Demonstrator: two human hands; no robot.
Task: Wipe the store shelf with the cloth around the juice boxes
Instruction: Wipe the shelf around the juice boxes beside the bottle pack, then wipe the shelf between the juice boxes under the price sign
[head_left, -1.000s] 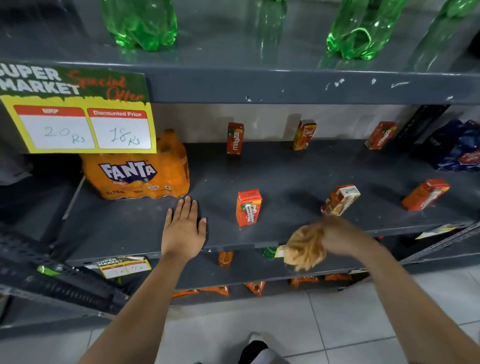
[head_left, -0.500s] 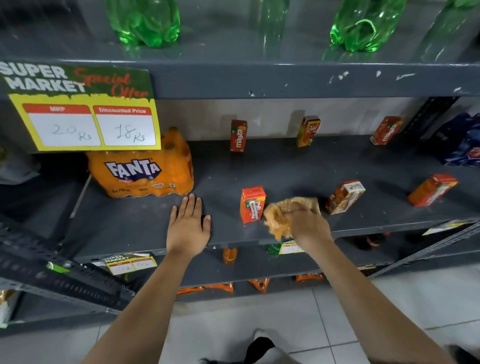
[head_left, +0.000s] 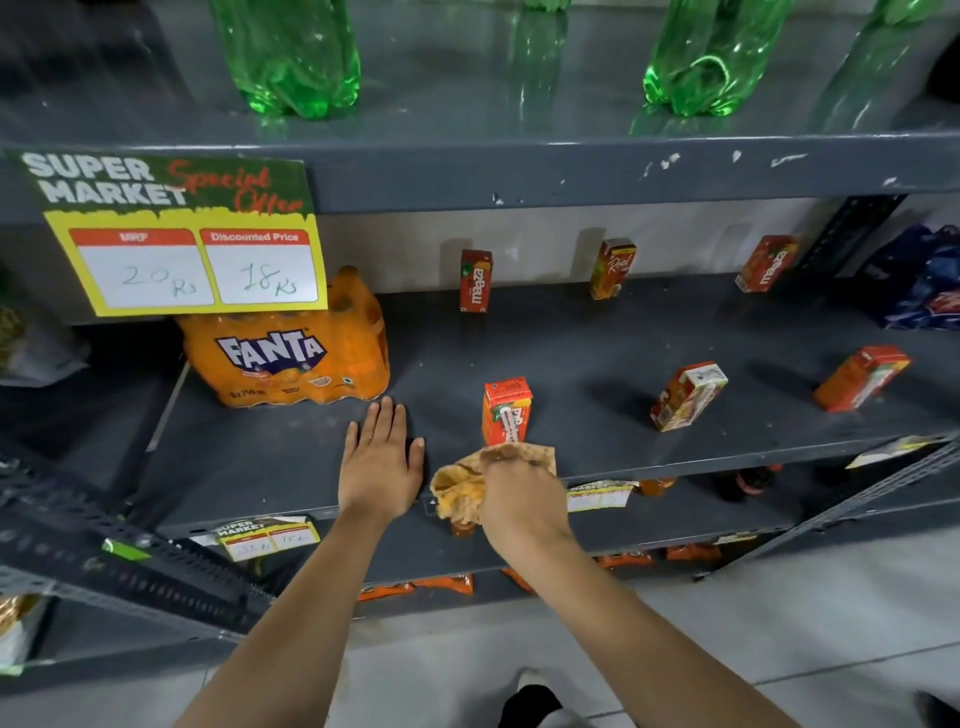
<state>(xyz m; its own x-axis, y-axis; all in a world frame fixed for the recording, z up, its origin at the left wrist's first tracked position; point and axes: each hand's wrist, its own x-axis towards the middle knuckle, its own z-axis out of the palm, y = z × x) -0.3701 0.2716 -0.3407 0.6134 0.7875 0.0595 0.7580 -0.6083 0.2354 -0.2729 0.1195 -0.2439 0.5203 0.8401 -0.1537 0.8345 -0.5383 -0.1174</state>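
Cloth (head_left: 462, 491) now nearer left hand (head_left: 380, 465) than before

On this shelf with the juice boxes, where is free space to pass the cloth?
Bare shelf lies between the back and front rows of boxes. Crowded at the front: left hand, cloth and nearest juice box sit close.

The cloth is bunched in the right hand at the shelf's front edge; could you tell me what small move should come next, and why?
Probably sweep the cloth leftward along the front strip toward the flat left hand, since the juice box stands directly behind it.
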